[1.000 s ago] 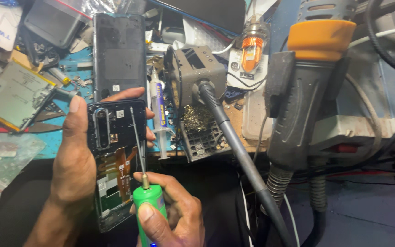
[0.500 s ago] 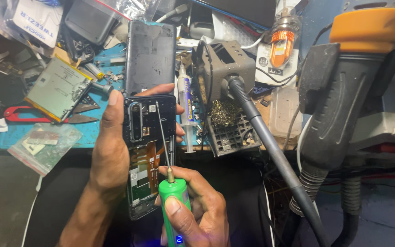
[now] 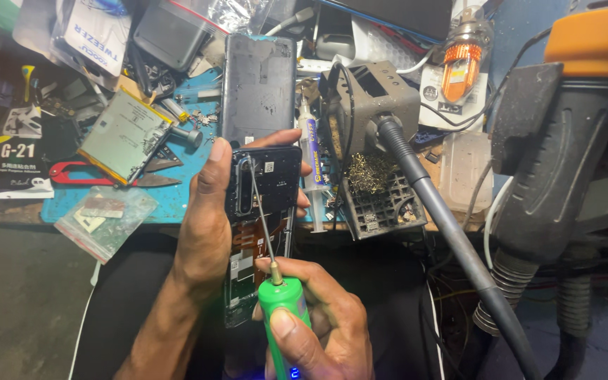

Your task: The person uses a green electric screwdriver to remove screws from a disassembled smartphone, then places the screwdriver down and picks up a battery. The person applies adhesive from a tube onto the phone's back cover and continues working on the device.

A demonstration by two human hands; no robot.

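My left hand [image 3: 209, 225] grips an opened phone [image 3: 260, 211] with its back cover off, thumb on the left edge and fingertips wrapped around the right edge. Its camera frame, orange flex cable and circuit board show. My right hand [image 3: 321, 327] holds a green-handled screwdriver [image 3: 279, 295]. The screwdriver's thin metal shaft reaches up to the phone's top left, near the camera frame. A blue light glows low on the handle.
A detached dark phone back panel [image 3: 258, 88] lies on the blue mat [image 3: 177, 190] above the phone. A flat battery [image 3: 124, 137], red-handled scissors [image 3: 82, 172], a syringe tube [image 3: 313, 158], a soldering-iron stand with brass wool [image 3: 374, 176] and a hot-air handle [image 3: 564, 155] crowd the bench.
The view has shifted, so bench and hands sit further right and slightly lower in frame. Both hands keep their hold, with the screwdriver tip still at the phone's upper part.
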